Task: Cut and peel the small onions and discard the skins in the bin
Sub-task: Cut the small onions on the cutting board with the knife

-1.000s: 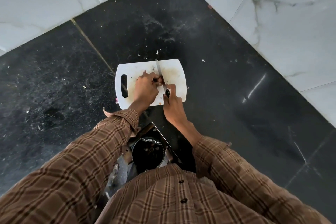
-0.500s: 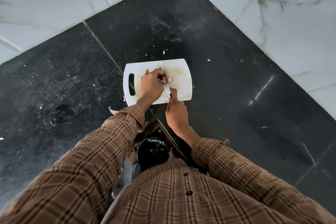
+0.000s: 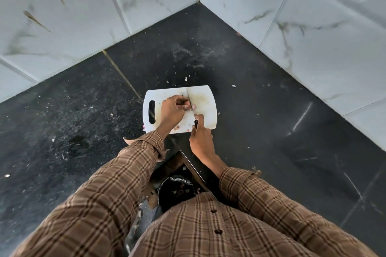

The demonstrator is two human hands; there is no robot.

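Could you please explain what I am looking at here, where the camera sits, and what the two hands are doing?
There is no machine here: a person in a brown checked shirt wears a wide-angle camera on the head, so the single picture looks forward and down over their own arms.

On the dark stone counter, set into a corner of white marbled wall tiles, lies a white cutting board with a slot handle on its left end. The left hand pinches a small onion against the board. The right hand grips the dark handle of a knife, whose thin blade runs away from the person, across the board beside the onion. A few bits of skin lie on the board and counter.

Below the counter's edge, close to the person's body, stands a bin lined with a black bag.
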